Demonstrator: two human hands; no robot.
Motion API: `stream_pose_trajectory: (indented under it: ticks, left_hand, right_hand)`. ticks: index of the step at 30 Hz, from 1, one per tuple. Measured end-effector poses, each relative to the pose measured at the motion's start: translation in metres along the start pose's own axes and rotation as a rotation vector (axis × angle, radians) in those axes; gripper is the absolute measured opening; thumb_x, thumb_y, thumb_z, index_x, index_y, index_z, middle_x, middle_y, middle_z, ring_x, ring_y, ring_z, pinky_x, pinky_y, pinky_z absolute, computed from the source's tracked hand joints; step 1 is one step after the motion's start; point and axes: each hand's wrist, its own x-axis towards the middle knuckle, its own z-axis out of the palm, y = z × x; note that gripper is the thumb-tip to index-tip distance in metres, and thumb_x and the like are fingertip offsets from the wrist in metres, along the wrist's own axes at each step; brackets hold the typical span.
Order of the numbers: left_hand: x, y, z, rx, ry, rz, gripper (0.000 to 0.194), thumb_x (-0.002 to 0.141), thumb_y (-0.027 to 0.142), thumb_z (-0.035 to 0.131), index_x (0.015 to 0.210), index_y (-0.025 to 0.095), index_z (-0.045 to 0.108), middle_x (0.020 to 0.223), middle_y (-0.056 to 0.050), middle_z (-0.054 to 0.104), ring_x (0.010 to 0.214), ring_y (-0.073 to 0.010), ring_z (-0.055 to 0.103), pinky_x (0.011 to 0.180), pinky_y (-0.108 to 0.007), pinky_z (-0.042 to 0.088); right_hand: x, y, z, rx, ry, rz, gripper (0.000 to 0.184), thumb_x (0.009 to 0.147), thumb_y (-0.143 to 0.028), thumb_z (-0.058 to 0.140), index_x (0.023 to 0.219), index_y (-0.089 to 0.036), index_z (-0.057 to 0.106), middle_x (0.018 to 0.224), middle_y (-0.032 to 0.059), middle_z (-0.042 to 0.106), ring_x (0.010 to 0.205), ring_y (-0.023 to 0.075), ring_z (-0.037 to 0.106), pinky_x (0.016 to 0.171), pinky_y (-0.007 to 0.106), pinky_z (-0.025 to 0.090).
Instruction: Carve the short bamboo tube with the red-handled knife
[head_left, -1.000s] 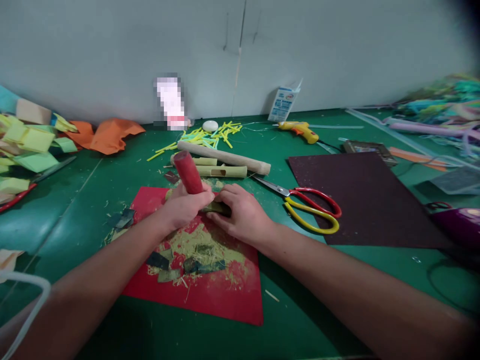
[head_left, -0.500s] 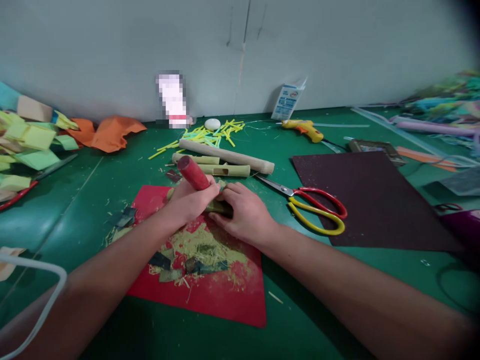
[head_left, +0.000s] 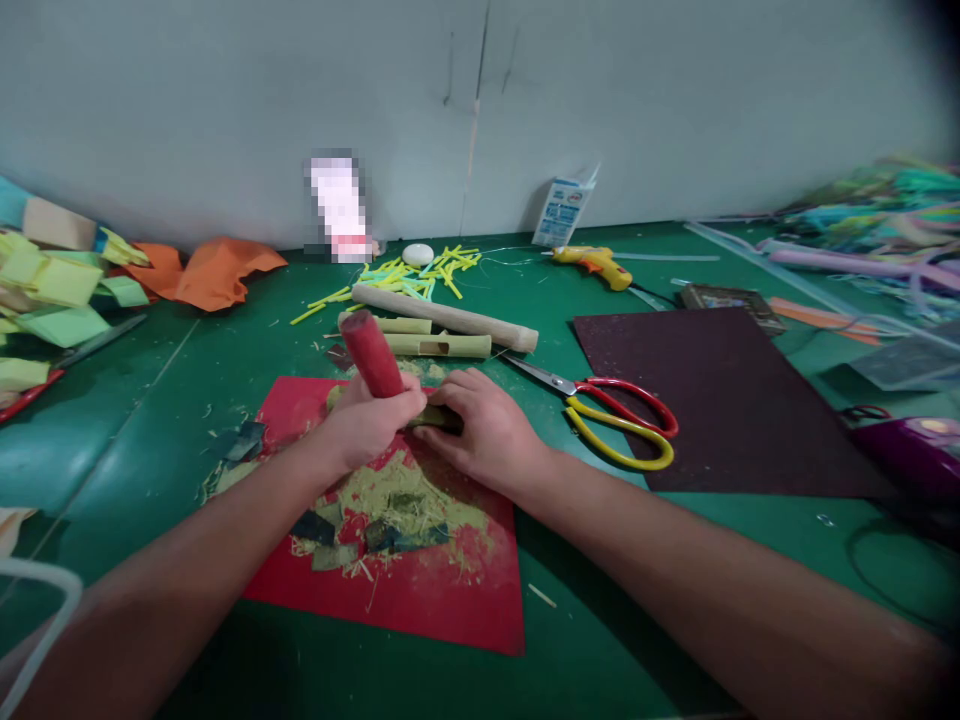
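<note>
My left hand (head_left: 373,422) is closed around a tool with a thick red handle (head_left: 373,352), which leans up and to the left. The tool's working end is hidden by my fingers. My right hand (head_left: 491,430) grips a greenish bamboo piece (head_left: 436,418) and presses it down over the red sheet (head_left: 457,610). Both hands nearly meet over this piece, and much of it is covered. Pale shavings, dust and dark sandpaper-like scraps (head_left: 382,533) lie on the sheet in front of them. Behind the hands rests a bamboo tube with a cut slot (head_left: 465,346).
Scissors (head_left: 600,405) with red and yellow handles lie right of my hands, partly on a dark sheet (head_left: 720,400). Farther back are a wooden rod (head_left: 450,315), yellow sticks (head_left: 450,270) and a yellow glue gun (head_left: 596,265). Folded paper pieces (head_left: 60,290) crowd the left.
The view has shifted a little, so most things appear farther left. My left hand has moved slightly down and left with the red handle. My right hand keeps its grip on the bamboo.
</note>
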Motion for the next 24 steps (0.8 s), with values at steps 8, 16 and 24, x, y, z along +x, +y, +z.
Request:
stream_pose_trajectory:
  ticks: [8,16,24]
  left_hand:
    - [0.0077,0.0074,0.0074,0.036,0.095,0.082,0.025,0.072,0.032,0.054,0.056,0.020,0.039,0.058,0.004,0.037,0.060,-0.0110,0.035,0.057,-0.027,0.031]
    - [0.0083,0.0059,0.0078,0.038,0.083,0.089,0.029,0.074,0.035,0.056,0.057,0.020,0.038,0.059,0.004,0.036,0.060,-0.0106,0.035,0.057,-0.027,0.031]
    - [0.0077,0.0083,0.0026,0.151,-0.009,0.084,0.024,0.076,0.033,0.056,0.060,0.020,0.045,0.062,0.002,0.046,0.065,-0.0140,0.043,0.059,-0.027,0.034]
  right_hand:
    - [0.0012,0.0010,-0.0001,-0.051,-0.003,0.037,0.020,0.081,-0.033,0.072,0.088,-0.015,0.067,0.084,0.0060,0.058,0.081,0.0194,0.048,0.070,0.032,0.037]
    - [0.0024,-0.0001,-0.0014,-0.077,-0.027,0.044,0.020,0.081,-0.033,0.071,0.089,-0.014,0.067,0.084,0.0062,0.058,0.083,0.0202,0.049,0.071,0.033,0.036]
    - [-0.0002,0.0015,-0.0021,0.024,-0.018,0.041,0.015,0.083,-0.030,0.070,0.084,-0.016,0.064,0.083,0.0042,0.056,0.082,0.0189,0.050,0.071,0.031,0.036]
